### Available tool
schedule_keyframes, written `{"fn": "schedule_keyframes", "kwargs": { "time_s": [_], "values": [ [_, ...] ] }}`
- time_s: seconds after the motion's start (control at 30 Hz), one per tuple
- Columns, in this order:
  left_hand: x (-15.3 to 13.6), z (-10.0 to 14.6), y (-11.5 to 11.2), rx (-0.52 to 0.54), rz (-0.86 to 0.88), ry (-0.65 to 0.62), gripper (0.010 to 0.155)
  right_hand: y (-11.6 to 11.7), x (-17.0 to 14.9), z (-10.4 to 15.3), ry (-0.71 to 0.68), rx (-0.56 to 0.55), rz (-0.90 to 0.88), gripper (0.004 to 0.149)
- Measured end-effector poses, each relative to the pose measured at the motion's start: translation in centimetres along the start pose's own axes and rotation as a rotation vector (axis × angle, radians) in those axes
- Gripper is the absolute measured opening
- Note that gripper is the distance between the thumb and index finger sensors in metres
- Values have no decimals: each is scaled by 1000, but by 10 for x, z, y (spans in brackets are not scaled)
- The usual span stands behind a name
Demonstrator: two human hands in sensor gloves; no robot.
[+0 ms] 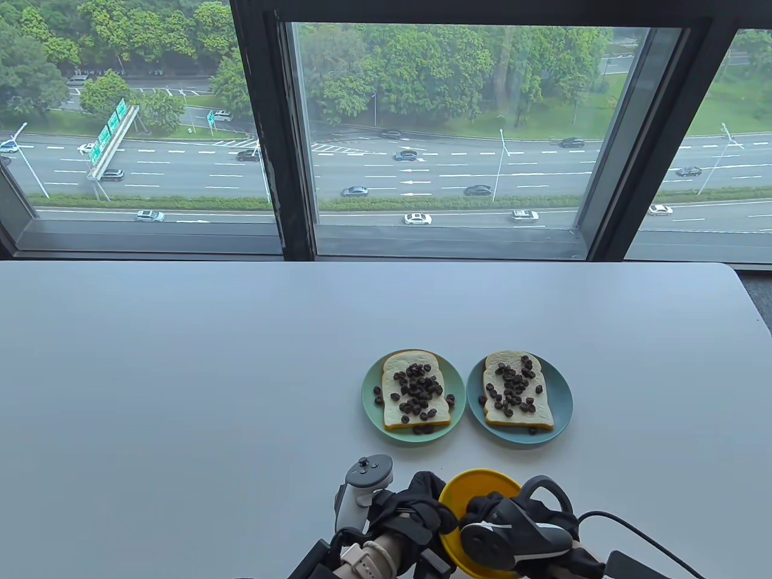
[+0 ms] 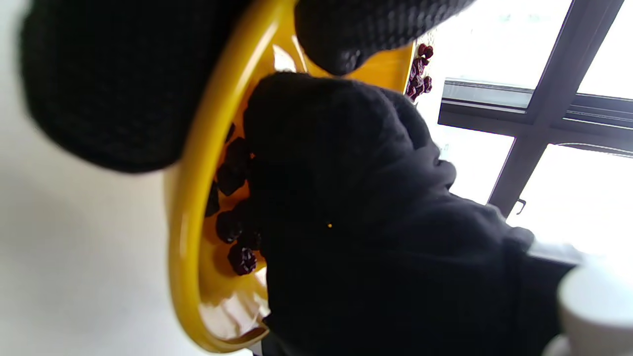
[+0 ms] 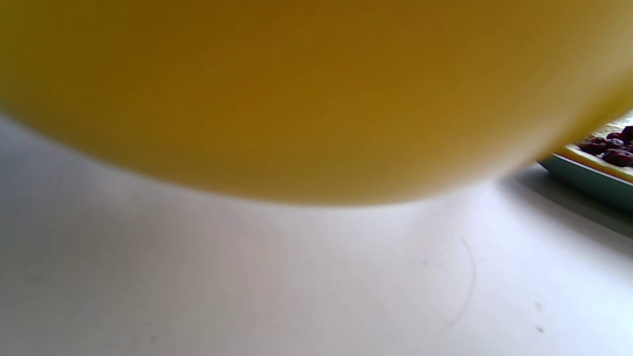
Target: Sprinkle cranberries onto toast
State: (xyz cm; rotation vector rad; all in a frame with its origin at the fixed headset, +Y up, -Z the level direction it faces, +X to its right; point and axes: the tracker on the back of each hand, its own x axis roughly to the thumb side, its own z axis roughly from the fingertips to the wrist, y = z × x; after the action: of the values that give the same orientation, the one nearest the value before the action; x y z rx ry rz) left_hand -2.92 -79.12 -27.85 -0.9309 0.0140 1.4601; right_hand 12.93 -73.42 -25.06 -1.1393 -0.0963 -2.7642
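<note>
Two slices of toast lie on plates mid-table, the left toast (image 1: 393,416) on a green plate (image 1: 369,392) and the right toast (image 1: 543,413) on a blue plate (image 1: 562,392). Both carry many dark cranberries (image 1: 416,389). A yellow bowl (image 1: 476,482) sits at the table's near edge. My left hand (image 1: 434,509) grips its left rim; in the left wrist view its fingers (image 2: 99,84) clasp the rim (image 2: 188,207). My right hand (image 1: 482,509) reaches into the bowl over cranberries (image 2: 232,217) and hides its own fingertips (image 2: 346,198).
The white table (image 1: 181,392) stretches left and back to a window. The right wrist view shows the bowl's outer wall (image 3: 296,89) just above the table, with a plate's edge (image 3: 588,183) and its cranberries (image 3: 613,148) at the right.
</note>
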Motion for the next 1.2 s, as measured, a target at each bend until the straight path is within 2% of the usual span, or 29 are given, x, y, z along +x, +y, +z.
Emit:
{"fn": "schedule_keyframes", "kwargs": {
  "time_s": [0.2,0.4,0.63,0.73,0.8,0.93,1.03,1.2],
  "values": [
    [-1,-2,0,-6,10,19,55,-1,-5,4,-23,-27,-33,33],
    [-1,-1,1,1,15,19,54,-19,-8,12,-30,-85,-62,33],
    [0,0,4,10,12,14,54,-44,-44,19,69,-172,-241,33],
    [0,0,4,6,9,17,54,-52,-85,11,224,-228,-305,33],
    [0,0,5,3,5,25,54,-51,-120,2,389,-256,-331,33],
    [-2,-1,5,2,12,37,54,-28,-187,-19,721,-261,-459,33],
    [-2,-1,5,-2,11,46,54,-5,-213,-34,838,-230,-527,33],
    [-3,-1,5,-3,10,57,54,13,-227,-57,922,-196,-441,33]
  ]
}}
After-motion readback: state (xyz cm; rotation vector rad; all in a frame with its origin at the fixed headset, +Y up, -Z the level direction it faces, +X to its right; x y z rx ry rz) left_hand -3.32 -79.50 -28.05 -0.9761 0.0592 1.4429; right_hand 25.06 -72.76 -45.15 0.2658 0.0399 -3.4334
